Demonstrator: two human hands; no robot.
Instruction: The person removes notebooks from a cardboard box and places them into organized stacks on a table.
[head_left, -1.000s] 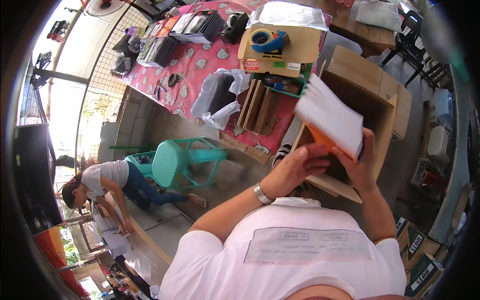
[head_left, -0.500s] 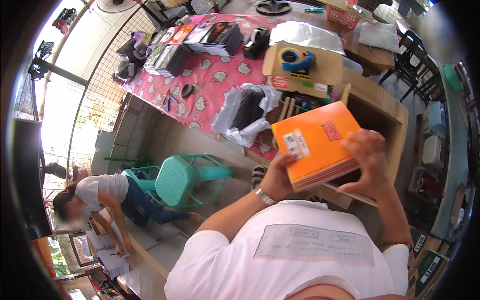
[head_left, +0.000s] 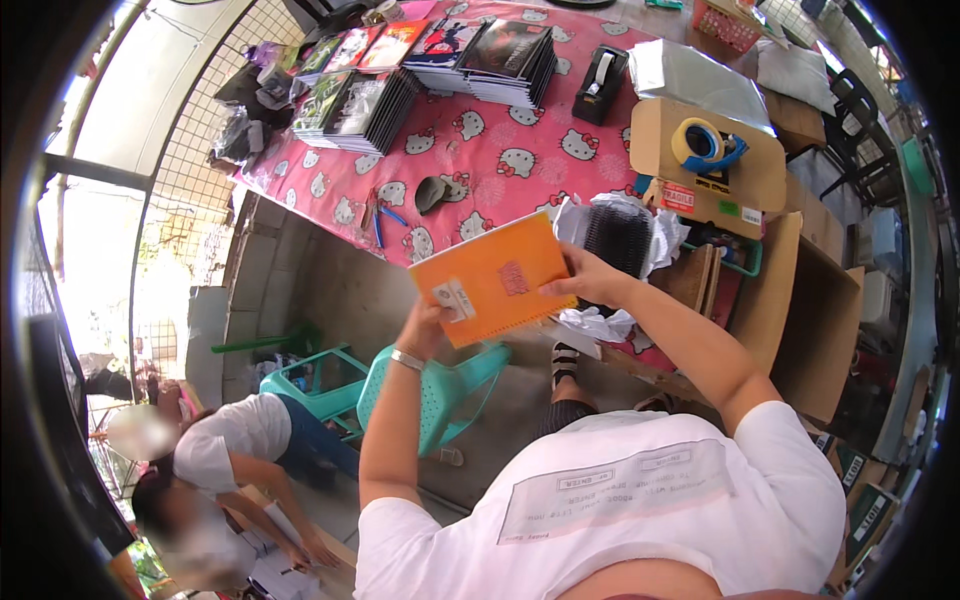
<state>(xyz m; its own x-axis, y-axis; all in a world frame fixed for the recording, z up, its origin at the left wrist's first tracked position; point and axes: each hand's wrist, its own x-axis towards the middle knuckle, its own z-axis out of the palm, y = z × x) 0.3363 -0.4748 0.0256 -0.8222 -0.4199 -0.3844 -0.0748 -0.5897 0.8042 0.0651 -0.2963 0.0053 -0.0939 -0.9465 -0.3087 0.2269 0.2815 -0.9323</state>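
Note:
Above the near edge of the table I hold an orange spiral notebook (head_left: 495,272), its cover tilted up and a white label near its left end. My left hand (head_left: 422,328) grips its left end, fingers partly hidden beneath. My right hand (head_left: 592,278) is closed on the right end, with the thumb on top. Whether more notebooks lie under the top one, I cannot tell. Just past my right hand, black binding coils (head_left: 617,238) lie in crumpled white wrapping (head_left: 668,240) on the table.
Stacked notebooks (head_left: 365,110) line the back of the pink-covered table (head_left: 490,190), with pliers (head_left: 377,225) and a tape dispenser (head_left: 602,85). At right are a cardboard box (head_left: 815,310) and blue tape cutter (head_left: 710,150). Green stools (head_left: 430,395) stand below; a person (head_left: 255,450) writes at lower left.
Both hands have carried the orange notebook leftward, from over the cardboard box to over the table's near edge. My view has shifted left. The person at lower left leans further down.

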